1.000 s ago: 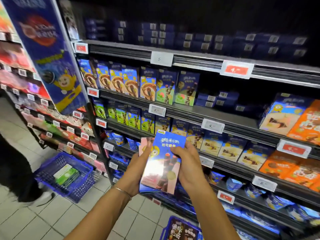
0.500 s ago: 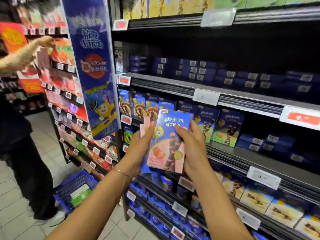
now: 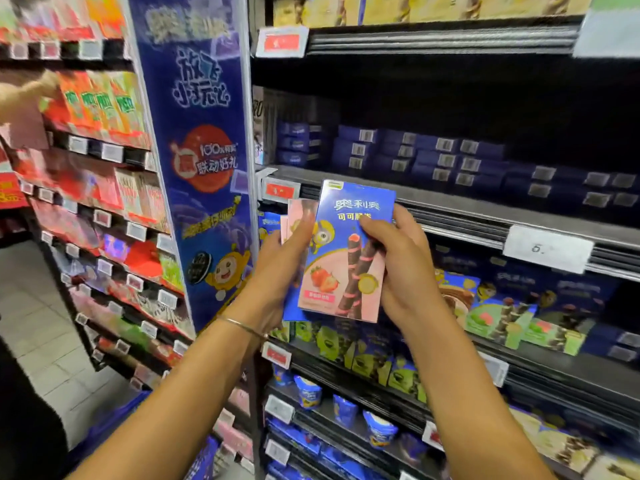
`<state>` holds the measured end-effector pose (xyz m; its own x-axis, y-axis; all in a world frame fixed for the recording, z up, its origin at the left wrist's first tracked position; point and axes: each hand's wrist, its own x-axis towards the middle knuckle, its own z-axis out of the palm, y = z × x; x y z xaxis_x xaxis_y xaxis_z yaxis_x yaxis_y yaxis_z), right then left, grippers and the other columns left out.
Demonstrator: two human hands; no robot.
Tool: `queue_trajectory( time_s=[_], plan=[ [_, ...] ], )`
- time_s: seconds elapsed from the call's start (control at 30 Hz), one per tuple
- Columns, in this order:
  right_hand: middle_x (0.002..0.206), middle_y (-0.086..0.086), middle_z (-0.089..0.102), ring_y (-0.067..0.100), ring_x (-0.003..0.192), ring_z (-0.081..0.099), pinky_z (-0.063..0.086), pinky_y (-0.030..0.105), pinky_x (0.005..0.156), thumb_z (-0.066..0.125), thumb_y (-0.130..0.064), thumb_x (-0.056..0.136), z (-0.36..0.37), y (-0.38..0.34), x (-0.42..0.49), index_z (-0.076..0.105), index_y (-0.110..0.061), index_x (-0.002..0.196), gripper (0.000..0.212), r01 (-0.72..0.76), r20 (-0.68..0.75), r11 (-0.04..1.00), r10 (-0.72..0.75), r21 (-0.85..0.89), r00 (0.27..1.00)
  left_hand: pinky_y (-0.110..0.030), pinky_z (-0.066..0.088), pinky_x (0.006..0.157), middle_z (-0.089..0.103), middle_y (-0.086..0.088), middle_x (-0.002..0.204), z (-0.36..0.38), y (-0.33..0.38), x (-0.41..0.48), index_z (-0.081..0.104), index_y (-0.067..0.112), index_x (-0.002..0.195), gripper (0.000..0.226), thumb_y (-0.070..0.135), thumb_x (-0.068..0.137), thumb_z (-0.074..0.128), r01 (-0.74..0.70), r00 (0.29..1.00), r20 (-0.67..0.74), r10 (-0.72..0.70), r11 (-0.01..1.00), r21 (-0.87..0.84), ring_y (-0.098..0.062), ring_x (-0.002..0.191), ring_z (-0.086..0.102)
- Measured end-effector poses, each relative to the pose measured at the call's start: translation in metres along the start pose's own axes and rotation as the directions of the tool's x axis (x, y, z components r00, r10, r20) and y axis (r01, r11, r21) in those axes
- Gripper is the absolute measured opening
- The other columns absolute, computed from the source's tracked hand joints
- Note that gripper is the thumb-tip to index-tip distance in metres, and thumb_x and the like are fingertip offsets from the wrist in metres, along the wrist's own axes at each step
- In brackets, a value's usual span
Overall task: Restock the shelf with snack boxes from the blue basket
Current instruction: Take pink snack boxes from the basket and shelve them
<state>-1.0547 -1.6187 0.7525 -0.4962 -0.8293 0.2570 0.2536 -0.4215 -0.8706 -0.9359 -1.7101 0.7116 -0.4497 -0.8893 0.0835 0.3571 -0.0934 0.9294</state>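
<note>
The setting is a shop aisle with a pale tiled floor (image 3: 38, 327) and dark metal shelving (image 3: 457, 207) several tiers high. Each tier's front edge carries price labels, among them a red price tag (image 3: 280, 191) at the left end and a white price label (image 3: 547, 249) farther right. A tall blue promotional banner (image 3: 204, 161) stands against the left end of the shelving. Flat dark-blue cartons (image 3: 398, 154) are stacked toward the rear of the upper tier. Upright blue-and-green snack packs (image 3: 502, 317) fill the tier below it. A small stack of blue-and-pink cardboard snack boxes (image 3: 346, 258) is held upright in front of the upper tier's front edge, near its left end, not touching the shelving. The left hand (image 3: 280, 271), wearing a thin metal bracelet (image 3: 242, 325), grips the stack's left side, thumb on the front. The right hand (image 3: 405, 271) holds the front box by its right edge, fingers curled around it.
</note>
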Motion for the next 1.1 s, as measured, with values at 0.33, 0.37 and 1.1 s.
queue_trajectory(
  time_s=[0.33, 0.37, 1.1],
  plan=[
    [0.120, 0.025, 0.069, 0.035, 0.097, 0.071, 0.057, 0.051, 0.087, 0.059, 0.001, 0.094, 0.036, -0.035, 0.065, 0.052, 0.004, 0.130, 0.037, 0.084, 0.078, 0.995, -0.079, -0.060, 0.994, -0.060, 0.053, 0.105, 0.069, -0.022, 0.135, -0.003, 0.054, 0.060, 0.063, 0.004, 0.141, 0.063, 0.053, 0.102, 0.062, -0.061, 0.990, 0.122, 0.071, 0.994, -0.087, -0.046, 0.127, 0.064],
    [0.119, 0.025, 0.069, 0.035, 0.096, 0.070, 0.057, 0.050, 0.087, 0.058, 0.001, 0.094, 0.037, -0.042, 0.073, 0.053, 0.004, 0.129, 0.036, 0.089, 0.086, 0.994, -0.083, -0.058, 0.993, -0.065, 0.048, 0.109, 0.067, -0.025, 0.137, -0.002, 0.061, 0.065, 0.061, 0.003, 0.142, 0.065, 0.054, 0.101, 0.061, -0.069, 0.988, 0.130, 0.079, 0.994, -0.080, -0.048, 0.130, 0.061],
    [0.127, 0.019, 0.064, 0.025, 0.100, 0.063, 0.052, 0.037, 0.093, 0.052, -0.006, 0.100, 0.036, -0.044, 0.256, 0.065, 0.000, 0.115, 0.021, -0.037, -0.093, 0.816, -0.020, -0.577, 0.995, -0.044, 0.063, 0.089, 0.080, -0.008, 0.107, -0.010, 0.113, 0.123, 0.073, 0.019, 0.115, 0.042, 0.054, 0.106, 0.050, -0.336, 0.941, 0.074, 0.330, 0.938, 0.086, -0.024, 0.090, 0.079]
  ],
)
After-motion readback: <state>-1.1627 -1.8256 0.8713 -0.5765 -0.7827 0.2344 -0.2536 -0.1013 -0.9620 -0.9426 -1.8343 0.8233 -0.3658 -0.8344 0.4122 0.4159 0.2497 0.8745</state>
